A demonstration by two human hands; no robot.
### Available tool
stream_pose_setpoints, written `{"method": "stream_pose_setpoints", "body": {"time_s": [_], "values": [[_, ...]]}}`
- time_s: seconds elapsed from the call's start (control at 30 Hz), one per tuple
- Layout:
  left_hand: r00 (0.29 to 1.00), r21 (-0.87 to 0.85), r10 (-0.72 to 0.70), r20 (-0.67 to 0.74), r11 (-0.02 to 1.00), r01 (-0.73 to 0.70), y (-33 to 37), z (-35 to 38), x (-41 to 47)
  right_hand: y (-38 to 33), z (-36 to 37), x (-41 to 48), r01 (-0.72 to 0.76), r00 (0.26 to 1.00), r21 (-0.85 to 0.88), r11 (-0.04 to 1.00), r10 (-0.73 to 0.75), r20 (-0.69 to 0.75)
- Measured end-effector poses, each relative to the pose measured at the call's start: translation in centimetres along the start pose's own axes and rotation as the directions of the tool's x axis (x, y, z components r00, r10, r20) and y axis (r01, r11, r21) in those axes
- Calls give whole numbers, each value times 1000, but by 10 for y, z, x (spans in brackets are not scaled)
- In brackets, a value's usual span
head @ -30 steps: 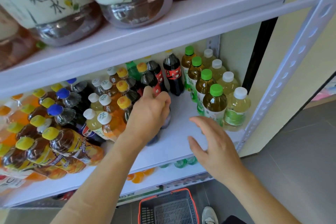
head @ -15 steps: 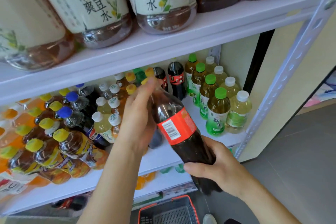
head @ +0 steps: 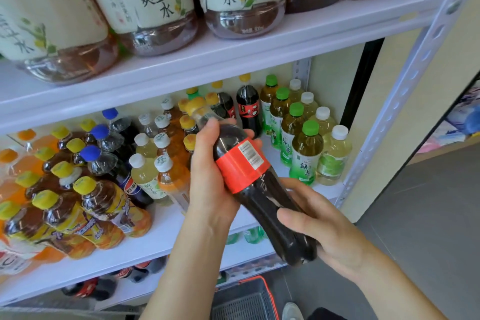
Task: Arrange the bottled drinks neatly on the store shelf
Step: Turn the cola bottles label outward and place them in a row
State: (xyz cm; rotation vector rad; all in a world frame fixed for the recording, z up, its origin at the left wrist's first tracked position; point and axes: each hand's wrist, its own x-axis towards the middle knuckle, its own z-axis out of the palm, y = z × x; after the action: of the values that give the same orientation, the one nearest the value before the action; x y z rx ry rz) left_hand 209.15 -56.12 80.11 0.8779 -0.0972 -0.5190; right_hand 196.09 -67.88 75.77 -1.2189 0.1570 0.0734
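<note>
Both hands gripped a tilted cola bottle point(head: 255, 184) at frame centre: left hand point(head: 210, 176) around its shoulder, right hand point(head: 324, 234) around its base. It hung past the shelf's point(head: 145, 244) front edge; bare board lay behind it, beside the green-capped tea bottles point(head: 306, 153)

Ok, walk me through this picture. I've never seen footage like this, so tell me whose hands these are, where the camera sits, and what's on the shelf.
There is no machine here. The camera is worn on a person's head and looks down at their own two bare hands. The left hand grips the upper part of a dark cola bottle with a red label, and the right hand supports its base, so the bottle is tilted in front of the white middle shelf. On that shelf stand green-capped tea bottles, white-capped pale drinks and, to the left, yellow-capped bottles in shrink-wrapped packs. Larger bottles sit on the shelf above.
</note>
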Motion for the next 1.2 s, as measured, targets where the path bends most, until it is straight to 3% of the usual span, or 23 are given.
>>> {"method": "stream_pose_setpoints", "body": {"time_s": [0.1,0.17,0.2,0.27,0.33,0.37,0.43,0.5,0.63,0.73,0.8,0.87,0.9,1.0,1.13,1.2], "values": [[982,38,79,-170,997,-74,10,4,1,0,-5,-9,85,989,-310,947,-119,-93],[978,29,62,-197,998,-57,14,5,-1,0,-5,-13,120,975,-351,929,-177,-135],[982,23,54,-183,998,-51,14,4,-3,-3,-4,-14,134,974,-303,944,-182,-135],[996,-10,35,-84,999,-36,15,-1,-5,-7,0,-15,112,991,1,994,-112,-79],[997,-56,12,83,998,-7,15,-5,-8,-10,3,-14,-21,1000,349,937,13,26],[986,-57,-2,168,998,12,14,-6,-10,-11,5,-14,-96,995,445,890,73,67],[963,-29,-14,267,999,23,12,-6,-12,-11,8,-14,-188,982,545,817,143,124],[971,8,5,239,1000,-7,12,-2,-14,-10,8,-15,-213,977,584,784,163,137],[991,52,40,125,998,-47,10,0,-15,-5,5,-14,-187,982,543,818,156,104],[994,73,105,43,991,-108,9,1,-15,0,2,-11,-14,997,432,902,47,-64],[985,113,172,4,979,-172,9,4,-14,0,-1,-11,93,985,184,979,-63,-160],[977,174,212,-17,963,-206,8,5,-14,-1,-2,-12,120,963,-95,988,-140,-232],[976,198,219,-14,957,-212,7,5,-14,-2,-2,-13,127,953,-147,981,-162,-257],[986,175,166,25,970,-168,12,2,-15,-3,3,-14,120,971,16,993,-114,-209],[983,62,30,184,997,-42,18,-7,-15,-2,11,-16,-38,997,256,966,56,-62],[981,58,3,194,998,-14,16,-9,-17,0,12,-17,-99,995,332,938,99,19]]}}
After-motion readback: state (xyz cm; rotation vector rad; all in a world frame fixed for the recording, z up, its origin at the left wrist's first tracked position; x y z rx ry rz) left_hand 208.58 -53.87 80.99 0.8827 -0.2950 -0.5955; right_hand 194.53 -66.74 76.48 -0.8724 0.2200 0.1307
